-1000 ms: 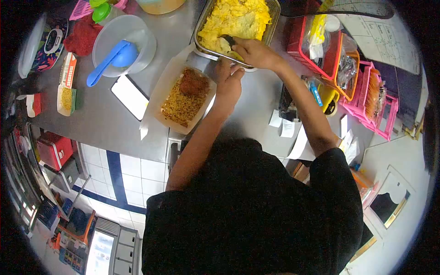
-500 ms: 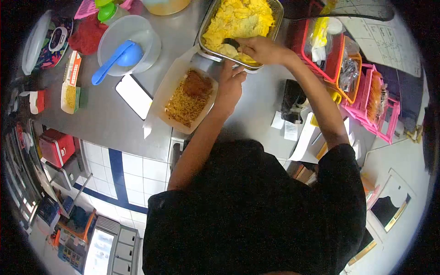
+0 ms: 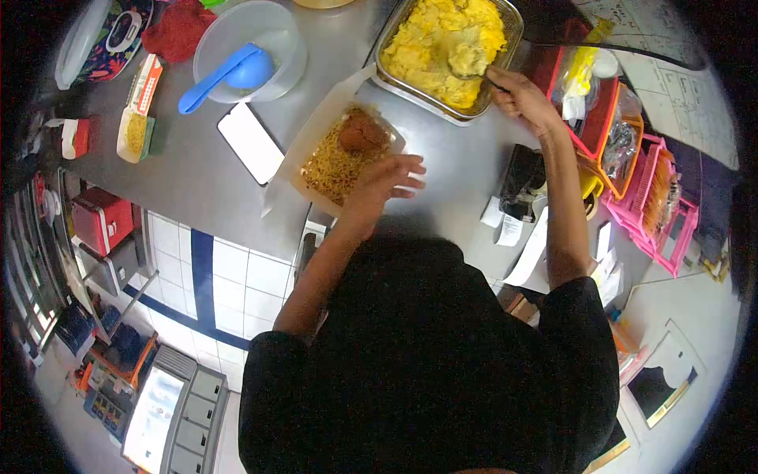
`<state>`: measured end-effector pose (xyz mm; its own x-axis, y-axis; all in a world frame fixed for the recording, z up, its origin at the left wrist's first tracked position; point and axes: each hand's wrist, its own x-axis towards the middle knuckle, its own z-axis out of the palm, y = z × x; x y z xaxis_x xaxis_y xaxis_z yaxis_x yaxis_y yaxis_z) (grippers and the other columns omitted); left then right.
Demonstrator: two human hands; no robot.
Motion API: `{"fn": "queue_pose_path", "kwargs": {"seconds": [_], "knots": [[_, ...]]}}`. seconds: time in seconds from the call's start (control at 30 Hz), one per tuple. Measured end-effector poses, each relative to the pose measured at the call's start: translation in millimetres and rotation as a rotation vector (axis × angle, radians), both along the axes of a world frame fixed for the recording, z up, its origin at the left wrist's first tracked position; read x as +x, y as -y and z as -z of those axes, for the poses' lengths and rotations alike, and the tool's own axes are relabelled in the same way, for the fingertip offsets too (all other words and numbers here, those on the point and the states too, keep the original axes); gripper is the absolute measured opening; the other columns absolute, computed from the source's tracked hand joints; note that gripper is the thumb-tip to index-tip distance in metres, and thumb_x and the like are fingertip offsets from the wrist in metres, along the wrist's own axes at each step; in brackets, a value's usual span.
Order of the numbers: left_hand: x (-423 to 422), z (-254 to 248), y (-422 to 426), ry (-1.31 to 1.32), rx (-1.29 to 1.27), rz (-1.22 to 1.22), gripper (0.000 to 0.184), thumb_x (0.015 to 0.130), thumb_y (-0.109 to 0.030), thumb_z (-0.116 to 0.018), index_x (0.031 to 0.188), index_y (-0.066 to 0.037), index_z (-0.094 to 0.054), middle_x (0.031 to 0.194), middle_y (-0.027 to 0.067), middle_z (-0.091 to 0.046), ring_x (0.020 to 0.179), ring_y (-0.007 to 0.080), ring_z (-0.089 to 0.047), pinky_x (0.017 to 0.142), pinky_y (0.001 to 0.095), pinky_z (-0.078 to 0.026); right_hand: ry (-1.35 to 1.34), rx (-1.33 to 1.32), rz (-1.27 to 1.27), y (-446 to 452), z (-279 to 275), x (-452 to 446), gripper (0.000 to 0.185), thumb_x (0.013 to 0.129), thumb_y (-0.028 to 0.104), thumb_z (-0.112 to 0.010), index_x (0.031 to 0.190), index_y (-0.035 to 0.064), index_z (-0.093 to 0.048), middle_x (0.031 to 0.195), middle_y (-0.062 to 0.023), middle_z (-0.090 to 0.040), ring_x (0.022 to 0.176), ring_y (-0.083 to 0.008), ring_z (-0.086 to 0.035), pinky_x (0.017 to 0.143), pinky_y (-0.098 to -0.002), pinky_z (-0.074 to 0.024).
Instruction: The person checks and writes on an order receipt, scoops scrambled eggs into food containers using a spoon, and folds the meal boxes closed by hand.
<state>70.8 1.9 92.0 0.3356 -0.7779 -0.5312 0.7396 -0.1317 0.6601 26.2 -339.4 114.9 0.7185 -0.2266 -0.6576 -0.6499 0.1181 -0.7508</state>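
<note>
My right hand (image 3: 521, 101) grips a spoon whose bowl is heaped with soft yellow food, like scrambled egg or mash. The loaded spoon (image 3: 469, 62) is over the metal tray (image 3: 430, 106), which holds more yellow food (image 3: 418, 47). My left hand (image 3: 387, 183) is open, fingers apart and holding nothing, near the front right of an opened paper takeaway box (image 3: 294, 170). In that box lie noodles (image 3: 324, 170) with a reddish-brown piece (image 3: 363, 133) on top. Whether the left hand touches the box I cannot tell.
On the steel table (image 3: 189, 174) lie a white-screened phone (image 3: 251, 142) and a clear bowl (image 3: 294, 55) with a blue scoop (image 3: 251, 69). A narrow box of noodles (image 3: 136, 134) is farther left. Red and pink baskets (image 3: 655, 186), a black device (image 3: 521, 178) and papers (image 3: 527, 257) stand right.
My left hand has left the tray and come down to the food box, fingers spreading. My right hand has moved to the tray's right side, raising a loaded spoon. The view has shifted.
</note>
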Motion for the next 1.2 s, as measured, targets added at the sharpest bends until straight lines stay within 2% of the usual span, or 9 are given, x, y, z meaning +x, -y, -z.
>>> {"fn": "queue_pose_path", "kwargs": {"seconds": [0.13,0.23,0.33,0.43,0.57,0.83,1.03,1.13,1.2], "knots": [[-2.7,-4.3,-43.2,-0.037,-0.007,-0.061,0.039,0.098,-0.026,-0.055,0.125,0.001,-0.060,0.115,0.0129,-0.067,0.096,0.0218,-0.066,0.083,0.0332,-0.050,0.063,-0.034,0.118,-27.1,-15.4,-6.4,0.020,0.103,0.033,-0.054,0.104,0.0138,-0.062,0.065,0.0093,-0.039,0.055,-0.0035,-0.029,0.048,-0.0241,-0.0192],[-2.6,-16.4,-71.0,-0.073,0.041,-0.242,0.034,0.096,-0.025,-0.055,0.118,-0.001,-0.063,0.106,0.0110,-0.068,0.090,0.0196,-0.064,0.080,0.0331,-0.049,-0.001,-0.088,-0.093,-66.4,-32.2,-13.2,0.026,0.102,0.032,-0.054,0.110,0.0088,-0.064,0.068,0.0067,-0.044,0.058,-0.0058,-0.036,0.049,-0.0243,-0.0264],[-2.6,-11.3,-105.8,-0.089,0.082,-0.456,0.028,0.096,-0.023,-0.054,0.110,-0.001,-0.063,0.095,0.0091,-0.067,0.084,0.0176,-0.062,0.078,0.0325,-0.048,0.314,-0.225,-0.260,-142.3,2.6,-28.1,0.041,0.099,0.029,-0.058,0.129,0.0024,-0.058,0.076,-0.0071,-0.063,0.067,-0.0159,-0.055,0.062,-0.0316,-0.0472],[-6.9,-4.1,-126.9,-0.094,0.134,-0.587,0.020,0.095,-0.019,-0.056,0.104,-0.002,-0.061,0.088,0.0068,-0.063,0.075,0.0146,-0.055,0.072,0.0291,-0.045,0.099,-0.757,-0.532,-223.7,7.2,-34.7,0.051,0.095,0.013,-0.060,0.144,0.0111,-0.048,0.107,-0.0095,-0.068,0.074,-0.0214,-0.062,0.066,-0.0356,-0.0528],[-18.9,17.7,-138.8,0.028,0.245,-0.611,0.033,0.094,-0.015,-0.057,0.122,0.002,-0.052,0.091,0.0097,-0.061,0.072,0.0160,-0.055,0.065,0.0282,-0.044,0.342,-1.161,-0.568,-263.8,41.0,-48.1,0.064,0.087,0.011,-0.062,0.148,0.0137,-0.043,0.104,-0.0129,-0.065,0.081,-0.0292,-0.066,0.072,-0.0422,-0.0550],[-20.3,28.9,-119.9,0.338,0.499,-0.321,0.045,0.102,-0.018,-0.053,0.139,0.000,-0.034,0.100,0.0146,-0.063,0.083,0.0215,-0.068,0.068,0.0319,-0.056,0.252,-1.247,-0.230,-216.5,22.7,-42.3,0.064,0.086,0.010,-0.057,0.148,0.0135,-0.042,0.092,-0.0135,-0.067,0.083,-0.0321,-0.067,0.070,-0.0463,-0.0557],[-24.1,54.7,-115.0,0.636,0.444,-0.322,0.035,0.103,-0.010,-0.045,0.135,0.001,-0.039,0.098,0.0155,-0.063,0.067,0.0205,-0.067,0.058,0.0314,-0.059,0.164,-1.360,-0.033,-123.7,-12.3,-11.1,0.056,0.082,0.018,-0.063,0.133,-0.0014,-0.052,0.083,-0.0171,-0.070,0.080,-0.0301,-0.067,0.067,-0.0444,-0.0504],[-18.4,66.6,-131.9,0.716,0.458,-0.207,0.035,0.097,-0.004,-0.048,0.132,0.003,-0.044,0.104,0.0178,-0.063,0.080,0.0205,-0.068,0.061,0.0320,-0.061,0.268,-1.778,-0.182,-86.7,81.1,2.1,0.041,0.085,0.007,-0.062,0.125,0.0031,-0.059,0.086,-0.0154,-0.069,0.076,-0.0317,-0.069,0.059,-0.0394,-0.0541],[-18.1,79.2,-144.6,0.737,0.376,-0.223,0.042,0.094,-0.002,-0.048,0.135,0.004,-0.043,0.110,0.0197,-0.063,0.085,0.0252,-0.069,0.059,0.0318,-0.060,0.188,-1.639,-0.074,-108.4,36.5,-4.8,0.045,0.085,0.014,-0.061,0.128,0.0063,-0.056,0.100,-0.0150,-0.067,0.094,-0.0333,-0.065,0.079,-0.0477,-0.0513]]}}
